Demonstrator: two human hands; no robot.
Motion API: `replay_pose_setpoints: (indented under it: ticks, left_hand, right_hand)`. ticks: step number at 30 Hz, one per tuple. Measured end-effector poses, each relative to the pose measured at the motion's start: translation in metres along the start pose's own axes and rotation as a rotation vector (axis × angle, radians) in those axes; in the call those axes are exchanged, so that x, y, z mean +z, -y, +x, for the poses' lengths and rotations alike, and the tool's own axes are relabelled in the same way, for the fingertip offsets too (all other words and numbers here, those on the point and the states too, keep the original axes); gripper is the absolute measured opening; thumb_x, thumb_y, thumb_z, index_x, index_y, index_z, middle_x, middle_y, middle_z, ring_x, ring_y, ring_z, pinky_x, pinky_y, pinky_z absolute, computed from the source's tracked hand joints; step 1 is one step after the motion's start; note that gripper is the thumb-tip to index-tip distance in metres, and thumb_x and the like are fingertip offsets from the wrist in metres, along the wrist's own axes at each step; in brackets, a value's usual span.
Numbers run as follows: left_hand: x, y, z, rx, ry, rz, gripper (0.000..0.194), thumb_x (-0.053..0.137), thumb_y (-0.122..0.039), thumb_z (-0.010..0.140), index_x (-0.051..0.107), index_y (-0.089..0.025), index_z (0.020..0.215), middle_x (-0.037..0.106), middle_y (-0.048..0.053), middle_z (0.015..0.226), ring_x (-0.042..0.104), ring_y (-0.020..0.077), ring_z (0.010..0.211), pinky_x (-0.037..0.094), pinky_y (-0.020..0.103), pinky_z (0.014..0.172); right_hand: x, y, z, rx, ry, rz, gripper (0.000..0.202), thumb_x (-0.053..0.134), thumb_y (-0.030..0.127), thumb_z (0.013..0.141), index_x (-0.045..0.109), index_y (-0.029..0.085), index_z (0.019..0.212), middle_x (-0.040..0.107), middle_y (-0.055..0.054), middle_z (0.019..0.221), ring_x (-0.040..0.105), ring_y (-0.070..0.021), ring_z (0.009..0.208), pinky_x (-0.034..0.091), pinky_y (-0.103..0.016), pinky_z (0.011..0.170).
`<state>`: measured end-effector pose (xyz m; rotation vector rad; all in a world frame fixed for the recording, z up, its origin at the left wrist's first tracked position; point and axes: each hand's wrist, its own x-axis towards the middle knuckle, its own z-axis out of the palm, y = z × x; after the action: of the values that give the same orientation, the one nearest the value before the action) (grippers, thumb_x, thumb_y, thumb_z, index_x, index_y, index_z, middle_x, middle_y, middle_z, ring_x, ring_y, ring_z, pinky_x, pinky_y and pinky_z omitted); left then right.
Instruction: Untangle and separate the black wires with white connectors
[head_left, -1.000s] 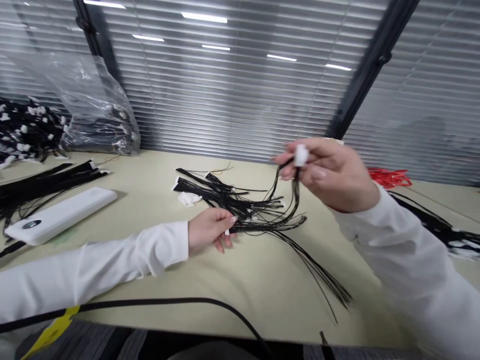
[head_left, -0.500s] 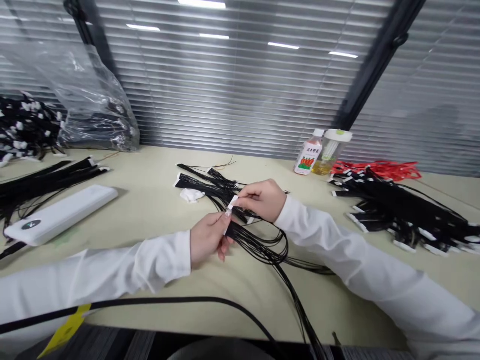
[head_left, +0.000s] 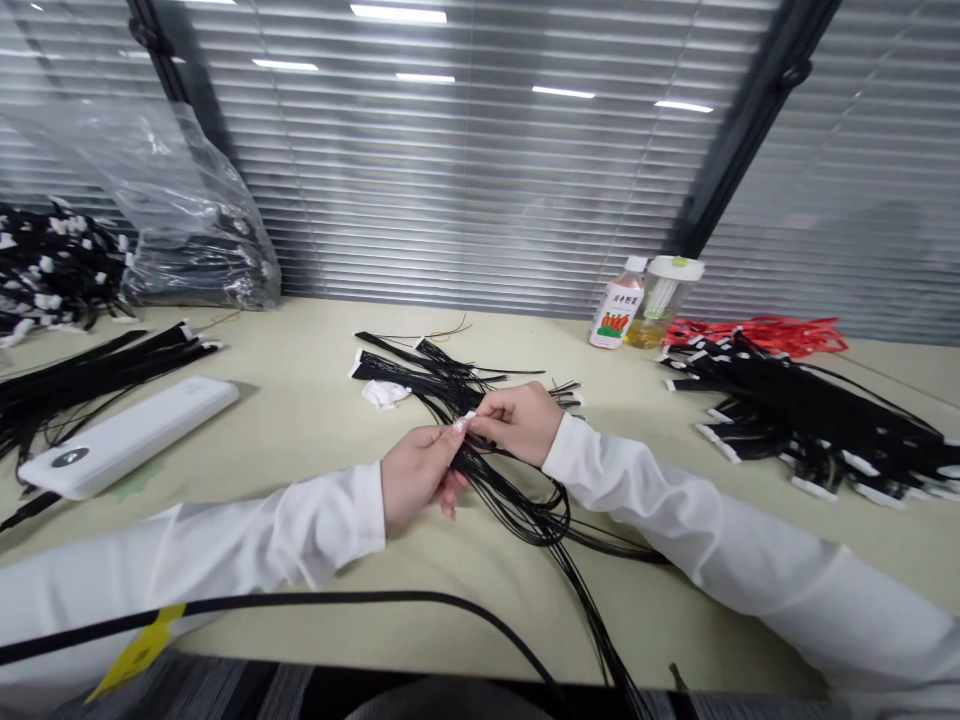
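Hands (head_left: 416, 475) meet, pinching white connector (head_left: 470, 415) and black wires (head_left: 517, 505), forearms (head_left: 667, 510) angled inward.

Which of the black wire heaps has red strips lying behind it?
The heap farthest right, past the right hand: red strips lie along its back edge. The middle heap and the left heaps show no red.

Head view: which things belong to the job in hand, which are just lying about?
Job: black wires in left hand, white connector in right hand, probably wire pile at right.
Lying about, likely: bottle, cup, white device, white scrap.
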<state>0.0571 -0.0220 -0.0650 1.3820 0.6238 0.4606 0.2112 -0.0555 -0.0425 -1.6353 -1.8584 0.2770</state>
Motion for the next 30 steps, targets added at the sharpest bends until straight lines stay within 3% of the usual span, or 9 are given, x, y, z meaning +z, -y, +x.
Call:
replay_pose_setpoints:
  ticks: [8, 15, 21, 24, 30]
  left_hand:
    - [0.001, -0.004, 0.001, -0.023, -0.007, -0.067, 0.045, 0.047, -0.058, 0.067, 0.045, -0.013, 0.063, 0.047, -0.003, 0.046, 0.037, 0.0031, 0.03, 0.037, 0.017, 0.029]
    - [0.0, -0.01, 0.005, -0.156, -0.034, -0.081, 0.041, 0.05, -0.054, 0.067, 0.05, -0.013, 0.07, 0.043, -0.005, 0.047, 0.031, 0.0012, 0.031, 0.03, 0.014, 0.028]
    - [0.002, -0.014, 0.009, -0.196, 0.001, 0.01, 0.056, 0.04, -0.069, 0.061, 0.05, -0.014, 0.067, 0.036, -0.006, 0.041, 0.027, 0.002, 0.028, 0.021, 0.014, 0.026]
    - [0.003, -0.013, 0.011, -0.196, 0.001, 0.066, 0.063, 0.035, -0.074, 0.057, 0.05, -0.013, 0.066, 0.039, -0.004, 0.044, 0.026, 0.0016, 0.027, 0.015, 0.015, 0.026]
    - [0.003, -0.012, 0.007, -0.176, 0.007, 0.03, 0.062, 0.035, -0.074, 0.058, 0.049, -0.014, 0.067, 0.042, -0.004, 0.045, 0.026, 0.0009, 0.027, 0.019, 0.015, 0.026]
  right_hand:
    - [0.0, 0.003, -0.002, -0.014, 0.001, -0.054, 0.024, 0.054, 0.035, 0.07, 0.061, 0.014, 0.062, 0.055, 0.003, 0.05, 0.04, -0.0024, 0.045, 0.03, -0.015, 0.048]
    - [-0.003, 0.004, -0.002, -0.102, -0.015, -0.158, 0.022, 0.053, 0.032, 0.072, 0.061, 0.015, 0.061, 0.058, 0.001, 0.057, 0.046, -0.0042, 0.052, 0.031, -0.017, 0.054]
    - [-0.002, 0.006, -0.005, -0.183, -0.031, -0.279, 0.019, 0.049, 0.025, 0.073, 0.058, 0.016, 0.059, 0.057, 0.0, 0.059, 0.046, -0.0063, 0.056, 0.03, -0.019, 0.057]
    - [-0.002, 0.008, -0.006, -0.188, -0.035, -0.268, 0.016, 0.048, 0.02, 0.072, 0.059, 0.016, 0.06, 0.057, 0.001, 0.058, 0.046, -0.0063, 0.055, 0.03, -0.019, 0.057]
    - [-0.004, 0.011, -0.007, -0.097, -0.012, -0.2, 0.023, 0.051, 0.032, 0.072, 0.06, 0.015, 0.059, 0.056, 0.001, 0.054, 0.044, -0.0044, 0.049, 0.029, -0.018, 0.052]
